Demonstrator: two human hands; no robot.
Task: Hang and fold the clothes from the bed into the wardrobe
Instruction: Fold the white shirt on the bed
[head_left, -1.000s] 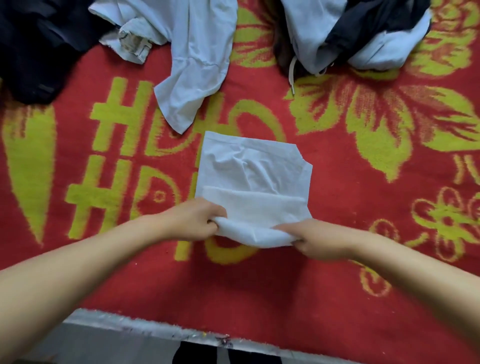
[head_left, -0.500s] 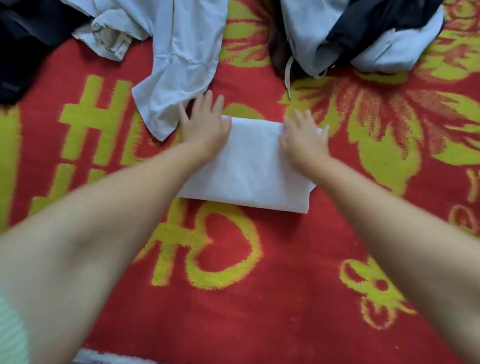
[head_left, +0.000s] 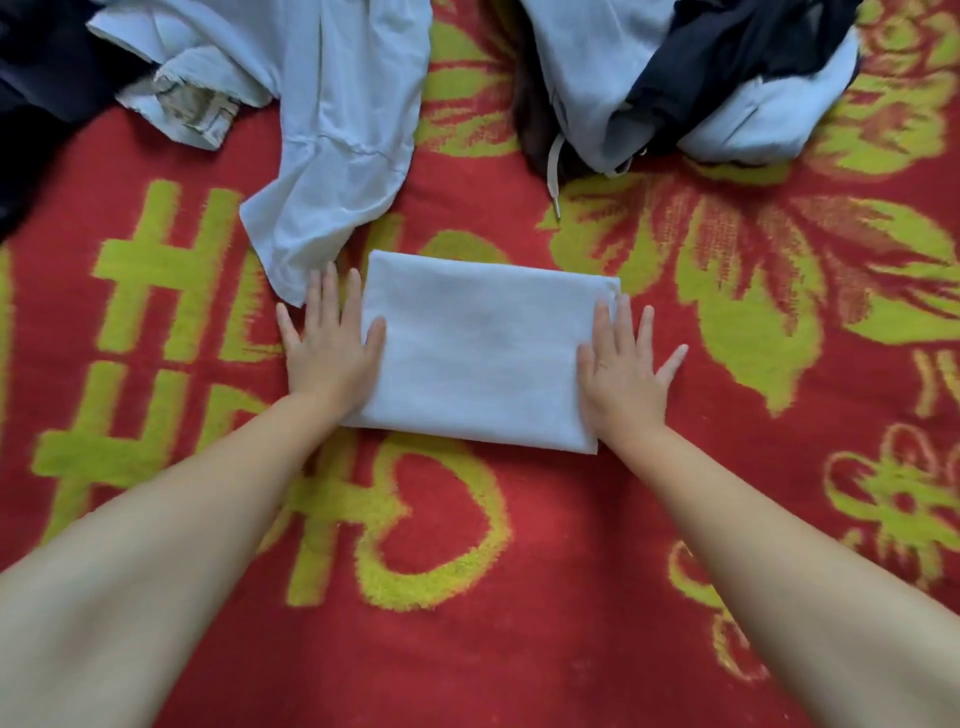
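Note:
A white garment, folded into a flat rectangle, lies on the red and yellow bed cover. My left hand lies flat with straight fingers at the garment's left edge, its thumb on the cloth. My right hand lies flat at the right edge, fingers spread, partly on the cloth. Neither hand holds anything.
A loose white garment lies behind my left hand, its hem nearly touching my fingers. A dark garment sits at the far left. A pile of grey-white and dark clothes with a drawstring lies at the back right.
The garment's near edge was folded over onto the far part. My hands then slid apart from the top of the folded cloth to its left and right edges.

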